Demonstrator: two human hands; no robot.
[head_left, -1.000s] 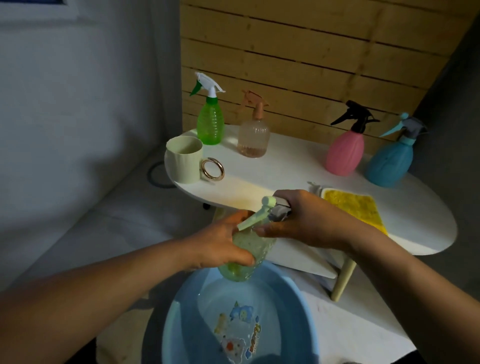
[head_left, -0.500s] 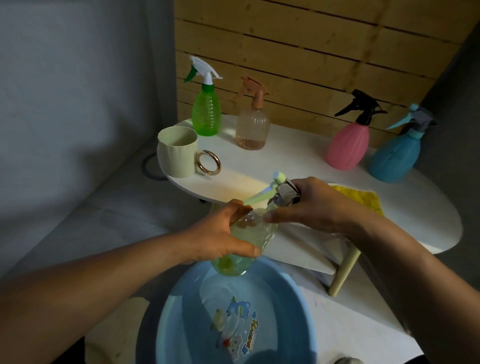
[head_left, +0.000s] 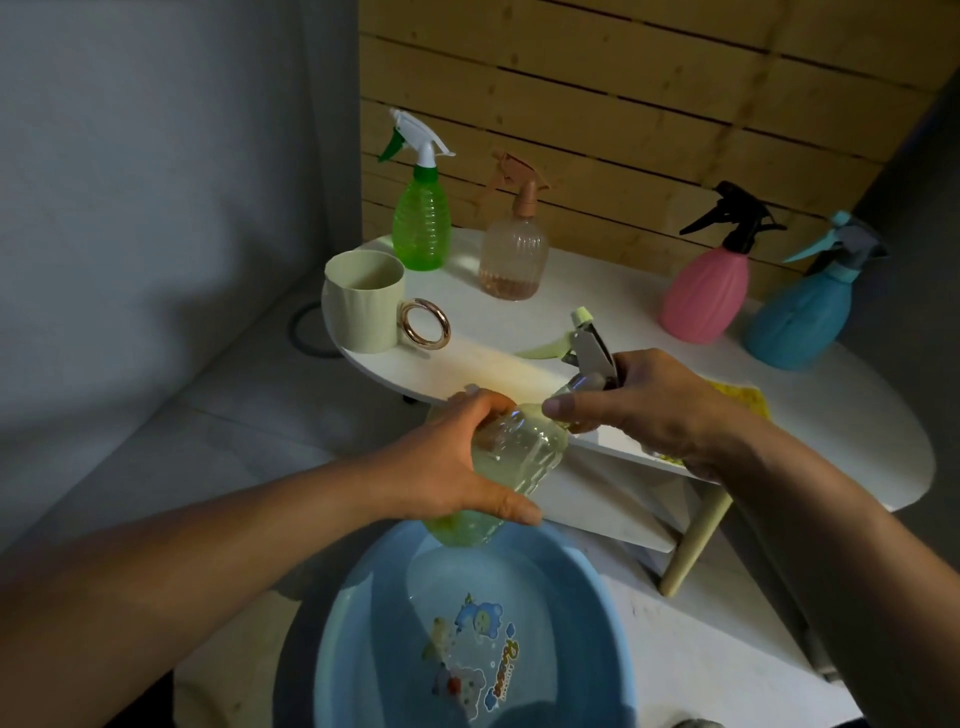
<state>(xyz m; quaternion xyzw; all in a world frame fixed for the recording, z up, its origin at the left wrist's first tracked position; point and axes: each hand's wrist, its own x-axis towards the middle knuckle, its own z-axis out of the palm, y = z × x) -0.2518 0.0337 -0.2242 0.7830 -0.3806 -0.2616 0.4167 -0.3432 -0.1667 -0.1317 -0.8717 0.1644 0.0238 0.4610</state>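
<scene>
My left hand (head_left: 457, 462) grips the body of a clear pale-green spray bottle (head_left: 519, 457), tilted, above a blue basin (head_left: 353, 623). My right hand (head_left: 649, 410) is curled round the bottle's neck just below its spray head (head_left: 584, 345), which has a light-green trigger and nozzle. The basin has a cartoon print on its bottom and sits on the floor in front of me.
A white oval table (head_left: 779, 415) holds a green spray bottle (head_left: 421, 218), a peach one (head_left: 514, 254), a pink one (head_left: 706, 291), a blue one (head_left: 800, 317), a cream mug (head_left: 361, 306) with a gold ring handle, and a yellow cloth (head_left: 743, 402). Wooden slats stand behind.
Both hands have lifted the bottle higher above the basin and its spray head now points more upward. The view has shifted slightly.
</scene>
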